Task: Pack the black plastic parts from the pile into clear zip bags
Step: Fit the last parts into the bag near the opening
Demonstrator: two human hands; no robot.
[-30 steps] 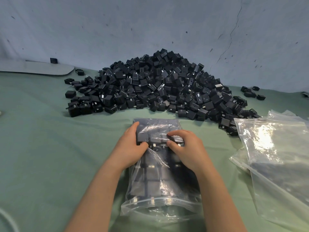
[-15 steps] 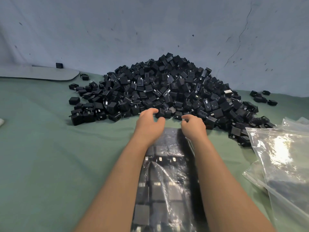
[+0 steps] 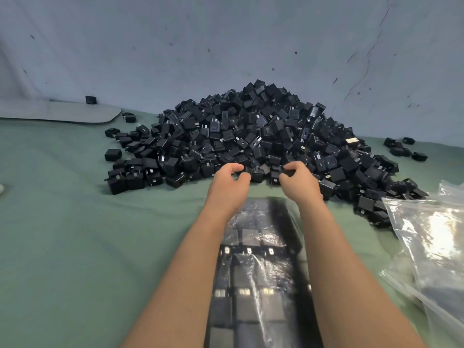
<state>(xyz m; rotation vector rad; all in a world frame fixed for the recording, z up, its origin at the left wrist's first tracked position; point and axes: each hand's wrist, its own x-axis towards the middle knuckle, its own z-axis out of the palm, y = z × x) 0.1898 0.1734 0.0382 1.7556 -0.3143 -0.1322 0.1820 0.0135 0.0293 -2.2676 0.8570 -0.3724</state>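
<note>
A big pile of black plastic parts (image 3: 253,136) lies on the green cloth against the wall. Both my hands are at the pile's near edge. My left hand (image 3: 229,183) has its fingers and thumb curled round a black part (image 3: 245,176). My right hand (image 3: 300,183) curls its fingers over another black part (image 3: 287,172). Between my forearms lies a clear zip bag (image 3: 256,272) filled with neat rows of black parts; neither hand touches it.
A stack of clear zip bags (image 3: 431,237) lies at the right. Stray black parts (image 3: 404,149) sit at the far right and left of the pile. A flat grey board (image 3: 57,113) lies at the back left. Green cloth (image 3: 75,234) covers the surface.
Both hands have let go of the filled bag and reached forward to the pile's near edge, where each now closes on a part. The view has moved closer to the pile.
</note>
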